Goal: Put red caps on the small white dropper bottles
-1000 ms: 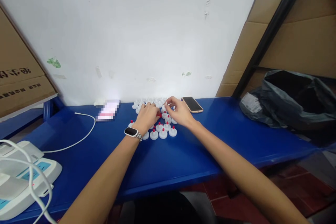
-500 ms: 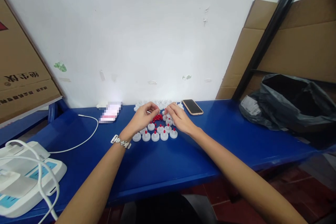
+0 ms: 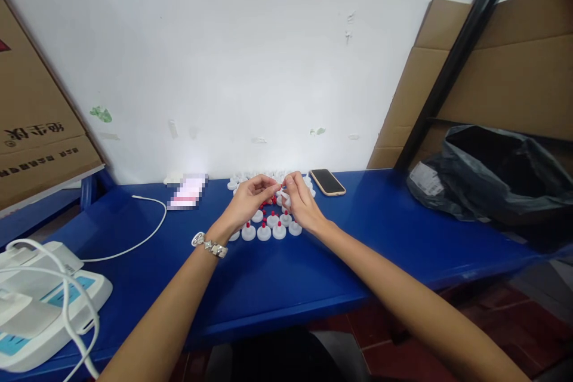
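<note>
My right hand is closed around a white nozzle cap, tilted with its spout toward my left hand. My left hand pinches at a small red tip cap at the end of that spout; whether the tip is seated cannot be made out. Below the hands, several white nozzle caps with red tips stand upright in rows on the blue table. Loose red tips lie among them, partly hidden by my fingers. White nozzle caps stand in a group behind my hands.
A smartphone lies to the right of the caps. On the left are a pixelated pink-and-white item, a white cable and a power strip. A dark plastic bag sits at the right by cardboard.
My hands have come together over the caps. The white nozzle cap in my right hand now shows tilted toward my left fingertips, with red at its tip.
</note>
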Demonstrator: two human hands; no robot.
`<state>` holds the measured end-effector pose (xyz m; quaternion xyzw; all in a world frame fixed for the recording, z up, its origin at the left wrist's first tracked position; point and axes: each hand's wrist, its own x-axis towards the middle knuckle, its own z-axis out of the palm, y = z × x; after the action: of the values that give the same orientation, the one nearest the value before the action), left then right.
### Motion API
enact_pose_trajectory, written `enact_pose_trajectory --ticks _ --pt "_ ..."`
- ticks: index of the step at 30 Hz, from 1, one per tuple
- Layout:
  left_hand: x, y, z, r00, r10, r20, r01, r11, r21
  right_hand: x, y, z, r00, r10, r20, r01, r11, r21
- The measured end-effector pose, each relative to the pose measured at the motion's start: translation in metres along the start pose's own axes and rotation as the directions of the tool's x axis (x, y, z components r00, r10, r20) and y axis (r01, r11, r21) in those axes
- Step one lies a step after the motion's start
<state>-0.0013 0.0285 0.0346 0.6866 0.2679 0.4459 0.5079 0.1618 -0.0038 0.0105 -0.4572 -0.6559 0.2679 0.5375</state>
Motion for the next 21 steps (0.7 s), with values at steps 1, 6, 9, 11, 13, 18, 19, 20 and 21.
enact_pose_trajectory --ticks 1,6,9,11,13,18,19,20,21 --pt "0.0 0.001 0.001 1.0 -0.009 0.009 0.009 1.0 -0.029 0.0 0.0 0.0 1.0 -0.001 -0.008 0.001 1.0 0.009" --pt "-0.002 0.003 0.0 0.998 -0.035 0.059 0.042 0.993 -0.107 -0.001 0.0 0.001 1.0 -0.002 -0.021 0.003 0.999 0.052" --pt "-0.002 0.005 -0.004 0.993 -0.057 0.103 0.066 0.994 -0.089 -0.001 0.0 0.001 1.0 0.005 -0.007 -0.004 0.996 0.086" --pt "-0.003 0.008 -0.006 0.989 -0.076 0.128 0.085 0.994 -0.069 -0.001 0.0 0.002 1.0 0.01 0.002 -0.01 0.994 0.111" --pt "-0.004 0.011 -0.007 0.985 -0.095 0.147 0.103 0.994 -0.047 -0.001 -0.001 0.002 1.0 0.016 0.013 -0.018 0.992 0.129" --pt "-0.006 0.016 -0.008 0.979 -0.123 0.162 0.127 0.992 -0.01 -0.001 0.0 0.004 0.995 0.089 0.04 -0.094 0.983 0.16" --pt "-0.006 0.016 -0.009 0.978 -0.128 0.166 0.131 0.991 -0.004 -0.001 0.0 0.005 0.994 0.099 0.042 -0.104 0.981 0.164" --pt "-0.006 0.016 -0.009 0.976 -0.133 0.171 0.134 0.991 0.003 -0.001 0.001 0.007 0.994 0.102 0.041 -0.108 0.981 0.163" --pt "-0.006 0.015 -0.009 0.975 -0.135 0.177 0.136 0.991 0.007 -0.001 0.002 0.008 0.994 0.1 0.04 -0.105 0.982 0.157"
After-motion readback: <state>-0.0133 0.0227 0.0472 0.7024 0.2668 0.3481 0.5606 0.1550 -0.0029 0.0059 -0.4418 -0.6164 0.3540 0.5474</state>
